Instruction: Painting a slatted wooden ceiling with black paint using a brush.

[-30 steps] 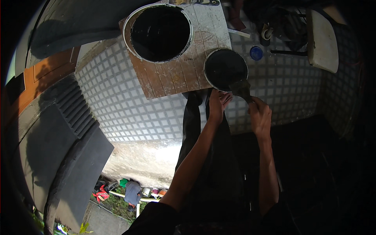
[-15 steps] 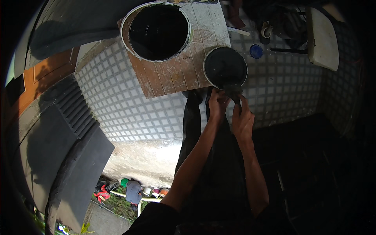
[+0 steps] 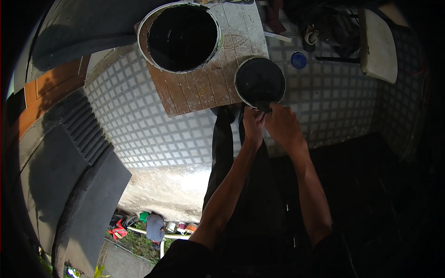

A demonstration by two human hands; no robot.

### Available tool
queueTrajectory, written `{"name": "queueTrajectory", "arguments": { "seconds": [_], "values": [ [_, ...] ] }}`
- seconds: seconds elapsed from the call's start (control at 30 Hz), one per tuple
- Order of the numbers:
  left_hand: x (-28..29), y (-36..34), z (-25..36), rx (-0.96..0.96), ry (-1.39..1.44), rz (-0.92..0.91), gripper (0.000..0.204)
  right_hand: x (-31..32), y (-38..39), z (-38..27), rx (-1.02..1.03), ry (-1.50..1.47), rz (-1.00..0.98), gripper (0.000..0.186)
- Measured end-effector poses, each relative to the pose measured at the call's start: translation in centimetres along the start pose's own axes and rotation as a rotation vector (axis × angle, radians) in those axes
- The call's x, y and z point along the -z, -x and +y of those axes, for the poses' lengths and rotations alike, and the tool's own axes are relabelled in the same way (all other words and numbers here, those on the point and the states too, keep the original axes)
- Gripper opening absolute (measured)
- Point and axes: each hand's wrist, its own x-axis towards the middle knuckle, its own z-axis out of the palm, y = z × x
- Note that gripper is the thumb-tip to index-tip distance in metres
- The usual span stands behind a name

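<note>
A small round bucket of dark grey paint sits at the right front corner of a paint-spattered wooden board. My left hand is closed at the bucket's near rim, gripping it from below, its fingertips partly hidden. My right hand holds a broad, paint-covered brush against that same rim, close beside my left fingers. At the back left of the board stands a larger bucket of dark paint.
A blue lid and white seat are at right on the tiled floor. Grey grooved steps and an orange-brown door are left. Below a ledge lie pots and a grey shape, unclear what.
My right hand has moved left toward my left hand, bringing the brush to the near rim of the small bucket and tucking it lower. The view has shifted slightly.
</note>
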Motion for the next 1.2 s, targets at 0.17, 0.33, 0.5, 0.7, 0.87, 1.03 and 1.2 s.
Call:
{"name": "queueTrajectory", "arguments": {
  "seconds": [0.17, 0.33, 0.5, 0.7, 0.87, 1.03, 1.2],
  "values": [
    [0.7, -0.6, -0.2, 0.055, 0.036, -0.054, 0.014, 0.9, -3.2, -0.1, -0.005, 0.040, -0.129, 0.018],
    [1.5, -1.1, -1.3, 0.064, 0.072, -0.015, 0.011, 2.0, -7.7, 1.0, 0.605, 0.564, -0.390, 0.020],
    [1.5, -1.0, -1.4, 0.027, 0.023, -0.056, 0.008, 3.8, -10.3, -0.3, -0.223, 0.111, -0.623, 0.013],
    [-0.4, -0.5, -0.5, 0.010, -0.148, 0.015, 0.026, 5.1, -12.0, -0.6, -0.351, 0.011, -0.767, 0.014],
    [-1.3, -0.3, -0.3, 0.034, -0.190, 0.037, 0.046, 4.7, -13.7, -0.6, -0.441, 0.032, -0.864, 0.019],
    [-1.5, -0.4, -0.3, 0.020, -0.196, 0.059, 0.045, 4.6, -15.1, -0.8, -0.456, 0.105, -0.951, 0.024],
    [-1.8, -0.4, -0.2, 0.020, -0.254, 0.085, 0.042, 5.0, -15.4, -0.6, -0.559, 0.025, -1.023, 0.029]
  ]
}}
